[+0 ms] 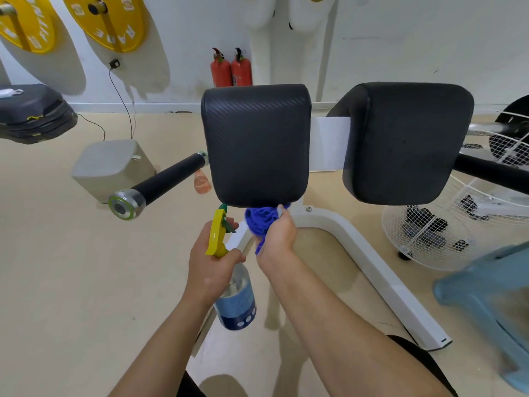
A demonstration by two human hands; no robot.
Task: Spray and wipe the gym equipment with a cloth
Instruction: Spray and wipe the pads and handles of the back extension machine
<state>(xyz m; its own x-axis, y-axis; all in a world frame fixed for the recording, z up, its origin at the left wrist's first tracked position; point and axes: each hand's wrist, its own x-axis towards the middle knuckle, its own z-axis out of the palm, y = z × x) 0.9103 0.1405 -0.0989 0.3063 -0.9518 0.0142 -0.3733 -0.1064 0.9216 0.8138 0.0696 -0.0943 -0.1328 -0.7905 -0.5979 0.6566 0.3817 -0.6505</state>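
Observation:
Two black padded cushions sit on a white machine frame (369,262): the left pad (254,141) straight ahead, the right pad (406,138) beside it. My left hand (211,262) grips a spray bottle (236,302) with a yellow and green trigger head, held upright just below the left pad's lower edge. My right hand (279,236) holds a bunched blue cloth (260,220) against the bottom edge of the left pad.
A black handle bar with a chrome end (160,184) juts out to the left of the pad. A grey box (111,164) stands on the floor behind it. A white floor fan (446,224) and a blue plastic stool (492,296) stand at the right. Two red fire extinguishers (232,68) stand by the wall.

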